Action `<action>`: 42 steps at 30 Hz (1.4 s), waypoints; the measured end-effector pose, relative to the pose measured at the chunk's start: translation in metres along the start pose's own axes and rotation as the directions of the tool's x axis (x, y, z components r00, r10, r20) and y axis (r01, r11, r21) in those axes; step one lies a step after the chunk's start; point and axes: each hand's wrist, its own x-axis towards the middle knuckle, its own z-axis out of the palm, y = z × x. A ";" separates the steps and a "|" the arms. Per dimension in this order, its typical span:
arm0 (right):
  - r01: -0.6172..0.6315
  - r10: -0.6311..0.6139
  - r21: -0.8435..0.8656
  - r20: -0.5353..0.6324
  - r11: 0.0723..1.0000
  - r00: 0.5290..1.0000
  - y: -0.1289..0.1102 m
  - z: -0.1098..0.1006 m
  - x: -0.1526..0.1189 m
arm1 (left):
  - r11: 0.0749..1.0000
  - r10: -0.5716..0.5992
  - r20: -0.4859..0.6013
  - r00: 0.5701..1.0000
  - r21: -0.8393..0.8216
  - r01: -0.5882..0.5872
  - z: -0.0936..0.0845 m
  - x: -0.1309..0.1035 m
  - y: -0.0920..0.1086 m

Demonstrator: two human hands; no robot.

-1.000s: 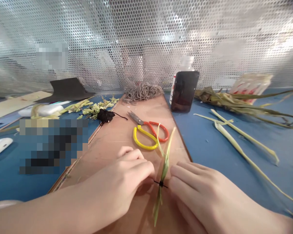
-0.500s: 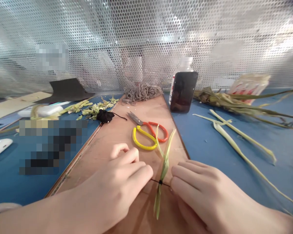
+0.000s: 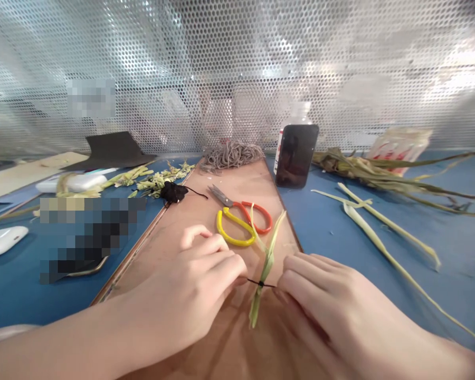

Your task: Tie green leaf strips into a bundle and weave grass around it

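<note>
My left hand [image 3: 206, 279] and my right hand [image 3: 320, 295] are both closed, each pinching one end of a short black thread [image 3: 269, 286]. The thread runs taut between them and is knotted round the middle of a small green leaf bundle [image 3: 268, 261]. Two split tips of the bundle point away from me; its lower end points toward me. Just beyond it lie scissors [image 3: 237, 227] with one yellow and one red handle, blades apart. A ball of black thread [image 3: 174, 192] rests farther back on the left with a loose tail.
A wooden board [image 3: 162, 237] lies on the blue table [image 3: 399, 306]. Grey cord [image 3: 231, 155] is heaped at its far end. A phone [image 3: 297, 155] leans on a white bottle [image 3: 301, 112]. Pale stalks [image 3: 380, 240] and dried leaves [image 3: 352, 166] lie right. A white mouse [image 3: 3, 241] is left.
The knotted bundle has shifted slightly away from me along with both hands. The thread stays stretched between them. The whole view has tilted a little.
</note>
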 end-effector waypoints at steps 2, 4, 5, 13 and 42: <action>0.014 -0.013 -0.029 0.006 0.999 1.000 0.002 0.002 0.000 | 0.999 -0.025 0.003 1.000 -0.038 0.025 0.000 0.003 -0.001; 0.022 -0.022 -0.050 0.004 0.998 1.000 0.004 0.004 0.001 | 0.997 -0.046 0.020 0.999 -0.061 0.047 -0.002 0.006 -0.003; 0.019 -0.019 -0.051 0.001 0.999 1.000 0.005 0.004 0.001 | 0.996 -0.052 0.034 0.998 -0.068 0.054 -0.002 0.007 -0.004; -0.285 0.285 0.290 0.043 0.914 0.958 0.001 0.002 0.006 | 0.992 -0.128 0.020 0.992 -0.015 0.128 -0.004 0.007 -0.003; -0.383 0.401 0.417 0.048 0.824 0.915 -0.009 0.003 0.010 | 0.359 -0.422 0.462 0.780 -0.706 0.611 0.003 0.018 0.004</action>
